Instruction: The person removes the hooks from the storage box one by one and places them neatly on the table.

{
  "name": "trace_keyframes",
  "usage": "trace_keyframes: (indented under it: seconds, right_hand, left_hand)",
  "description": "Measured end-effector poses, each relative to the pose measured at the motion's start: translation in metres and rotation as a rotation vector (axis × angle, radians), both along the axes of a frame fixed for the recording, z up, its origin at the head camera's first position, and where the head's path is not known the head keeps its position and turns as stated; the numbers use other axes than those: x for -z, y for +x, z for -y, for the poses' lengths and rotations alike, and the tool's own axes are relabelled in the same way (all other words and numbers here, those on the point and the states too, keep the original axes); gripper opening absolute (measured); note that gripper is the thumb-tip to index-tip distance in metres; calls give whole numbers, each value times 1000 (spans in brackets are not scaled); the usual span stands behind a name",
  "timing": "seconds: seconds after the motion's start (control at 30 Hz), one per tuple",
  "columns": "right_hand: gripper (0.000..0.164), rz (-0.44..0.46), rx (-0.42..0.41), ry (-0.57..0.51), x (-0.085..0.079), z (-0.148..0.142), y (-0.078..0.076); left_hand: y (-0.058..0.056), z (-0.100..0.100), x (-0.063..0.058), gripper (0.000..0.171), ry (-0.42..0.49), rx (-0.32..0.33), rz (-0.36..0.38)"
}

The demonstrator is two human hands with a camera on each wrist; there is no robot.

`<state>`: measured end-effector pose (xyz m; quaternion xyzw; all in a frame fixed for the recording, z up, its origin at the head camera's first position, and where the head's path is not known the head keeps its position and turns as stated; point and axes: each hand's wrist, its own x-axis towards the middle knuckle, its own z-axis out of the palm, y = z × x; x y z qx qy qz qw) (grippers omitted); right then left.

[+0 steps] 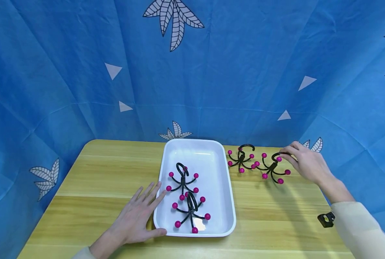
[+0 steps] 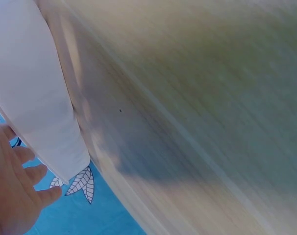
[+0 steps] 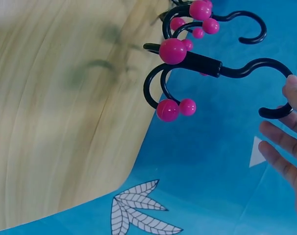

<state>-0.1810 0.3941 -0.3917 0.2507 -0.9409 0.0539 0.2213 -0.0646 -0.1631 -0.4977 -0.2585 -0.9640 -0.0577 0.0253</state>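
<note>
My right hand (image 1: 306,160) pinches the curved top of a black multi-arm hook hanger (image 1: 272,166) with pink ball tips. In the right wrist view this hanger (image 3: 202,63) hangs from between thumb and fingers, its shadow lying apart from it on the table. Just left of it, a matching hanger (image 1: 241,157) stands on the table. A white tray (image 1: 212,165) holds two more hangers, one (image 1: 183,180) in the middle and another (image 1: 191,210) near the front. With fingers spread, my left hand (image 1: 137,216) rests at the tray's left front edge, holding nothing.
The wooden table (image 1: 92,201) extends to both sides of the tray. A blue cloth (image 1: 192,82) with leaf prints hangs behind the table and along its sides. By the right sleeve is a small black object (image 1: 326,219), apparently a wrist mount.
</note>
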Motion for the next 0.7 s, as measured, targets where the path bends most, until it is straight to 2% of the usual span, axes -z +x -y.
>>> trace_keyframes:
  seconds: [0.33, 0.7]
  right_hand:
    - [16, 61, 52, 16, 3, -7, -13]
    - [15, 120, 45, 27, 9, -11, -26]
  left_hand:
    - [0, 0, -1, 114, 1, -1, 10]
    - [0, -1, -2, 114, 7, -3, 16]
